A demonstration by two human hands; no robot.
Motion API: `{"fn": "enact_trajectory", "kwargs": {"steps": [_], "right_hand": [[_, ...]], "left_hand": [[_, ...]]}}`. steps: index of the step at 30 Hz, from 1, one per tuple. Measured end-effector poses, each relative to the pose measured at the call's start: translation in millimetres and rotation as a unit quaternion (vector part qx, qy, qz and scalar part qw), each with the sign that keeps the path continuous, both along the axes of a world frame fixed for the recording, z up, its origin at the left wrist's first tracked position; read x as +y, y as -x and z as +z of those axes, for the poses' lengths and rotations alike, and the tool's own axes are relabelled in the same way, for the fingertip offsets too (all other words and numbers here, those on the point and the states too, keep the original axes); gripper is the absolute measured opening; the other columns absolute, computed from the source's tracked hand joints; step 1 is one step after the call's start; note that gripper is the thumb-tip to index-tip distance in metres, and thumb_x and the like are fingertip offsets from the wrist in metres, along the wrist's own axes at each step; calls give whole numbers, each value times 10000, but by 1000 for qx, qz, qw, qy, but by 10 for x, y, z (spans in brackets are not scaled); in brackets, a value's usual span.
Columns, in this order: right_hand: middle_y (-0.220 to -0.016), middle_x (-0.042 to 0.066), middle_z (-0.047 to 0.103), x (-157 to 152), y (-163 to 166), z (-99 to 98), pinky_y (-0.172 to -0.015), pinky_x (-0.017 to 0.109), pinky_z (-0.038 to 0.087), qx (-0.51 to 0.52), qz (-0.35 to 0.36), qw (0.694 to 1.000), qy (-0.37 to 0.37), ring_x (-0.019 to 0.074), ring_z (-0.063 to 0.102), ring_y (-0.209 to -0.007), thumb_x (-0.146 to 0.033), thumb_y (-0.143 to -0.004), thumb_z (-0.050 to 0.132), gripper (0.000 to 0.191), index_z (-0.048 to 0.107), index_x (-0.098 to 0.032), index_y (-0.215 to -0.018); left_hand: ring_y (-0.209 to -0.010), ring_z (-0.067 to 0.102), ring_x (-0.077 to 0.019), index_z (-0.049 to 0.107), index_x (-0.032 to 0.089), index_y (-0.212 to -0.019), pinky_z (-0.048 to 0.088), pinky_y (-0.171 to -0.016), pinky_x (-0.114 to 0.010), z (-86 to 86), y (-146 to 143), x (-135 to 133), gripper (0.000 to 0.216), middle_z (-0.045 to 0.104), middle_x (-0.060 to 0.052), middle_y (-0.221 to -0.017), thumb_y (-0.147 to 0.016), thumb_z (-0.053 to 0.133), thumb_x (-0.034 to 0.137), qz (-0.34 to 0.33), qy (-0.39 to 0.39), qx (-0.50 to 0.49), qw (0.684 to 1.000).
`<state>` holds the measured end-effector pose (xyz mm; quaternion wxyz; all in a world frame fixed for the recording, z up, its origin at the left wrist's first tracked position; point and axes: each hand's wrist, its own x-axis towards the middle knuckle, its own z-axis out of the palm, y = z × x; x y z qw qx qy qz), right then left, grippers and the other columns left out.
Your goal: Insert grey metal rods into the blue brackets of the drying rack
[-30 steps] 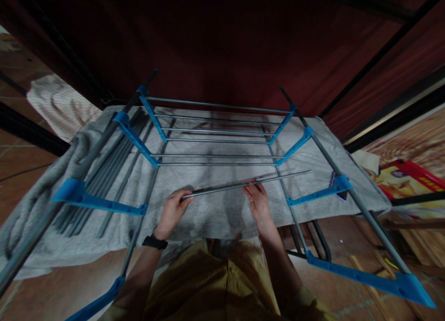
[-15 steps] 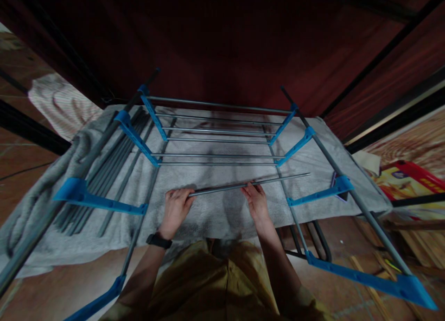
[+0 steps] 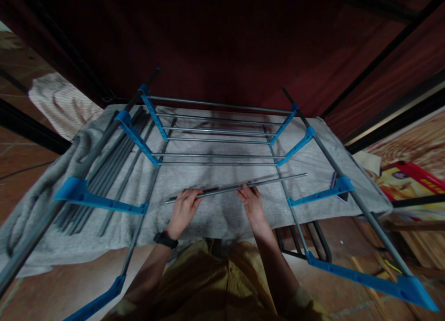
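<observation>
Both hands hold one thin grey metal tube (image 3: 222, 190), tilted a little up to the right. My left hand (image 3: 185, 207) is closed round it near its left end, which sticks out past the fingers. Farther along, my right hand (image 3: 251, 201) grips the tube between thumb and fingers, and its right end reaches over the rack's side. Around them stands a rack frame of grey tubes with blue plastic brackets (image 3: 99, 196). Several crossbars (image 3: 222, 163) join its two sides at the far end. On the near right, another blue bracket (image 3: 321, 192) links two side tubes.
Several loose grey tubes (image 3: 114, 168) lie on the left of the grey blanket (image 3: 215, 223). A dark flat object (image 3: 340, 191) is partly behind the right bracket. A red and yellow package (image 3: 410, 182) sits at the right. A dark red curtain (image 3: 215, 47) hangs behind.
Both hands have come closer together on the tube. My left hand moved right, baring the tube's left end; my right hand shifted slightly left.
</observation>
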<state>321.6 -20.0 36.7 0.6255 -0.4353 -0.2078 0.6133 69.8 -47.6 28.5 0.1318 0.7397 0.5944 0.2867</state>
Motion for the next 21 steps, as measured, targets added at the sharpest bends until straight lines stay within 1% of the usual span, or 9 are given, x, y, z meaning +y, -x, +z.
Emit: {"fn": "enact_trajectory", "kwargs": {"steps": [3,7,10,15,18,21], "right_hand": [[-893,-17,699,-10,19,-3,-838,324,572,3,-2,1000,5,136,672,-825,-336,-723,780,200,649,-242,-842],[-910,0,705,4,-21,-9,-853,342,572,8,1,1000,4,151,679,-855,-341,-741,765,194,644,-237,-850],[-926,6,707,23,-87,-22,-863,348,574,8,-5,1000,3,155,681,-872,-321,-748,754,171,641,-246,-853],[-929,2,700,37,-181,-26,-875,343,570,0,-22,1000,2,154,689,-888,-287,-756,720,152,624,-255,-869],[-922,6,699,30,-192,-12,-864,336,571,3,-30,1000,5,158,691,-885,-290,-743,733,171,629,-249,-872],[-923,13,702,16,-165,-7,-860,339,573,-1,-29,1000,5,162,689,-882,-312,-752,735,161,635,-250,-861]], "left_hand": [[-987,639,-260,635,270,-1051,465,-890,-409,6,-25,-3,225,710,-66,-1028,-948,476,391,-15,-3,-10,1000],[-1001,634,-262,632,246,-1062,459,-885,-417,38,8,-5,249,708,-72,-1044,-964,444,377,-32,2,0,999],[-1015,632,-265,638,229,-1066,451,-891,-417,44,70,-1,271,708,-80,-1049,-966,433,377,-29,1,16,999],[-1024,635,-265,638,224,-1095,452,-906,-416,-6,162,11,282,707,-87,-1066,-952,457,388,-23,3,20,1000],[-1022,639,-274,637,228,-1099,452,-898,-423,-22,156,17,280,712,-87,-1069,-934,498,406,-15,4,16,1000],[-1033,639,-275,637,238,-1085,453,-898,-422,-2,94,22,249,714,-79,-1083,-931,512,388,-21,-1,5,1000]]}}
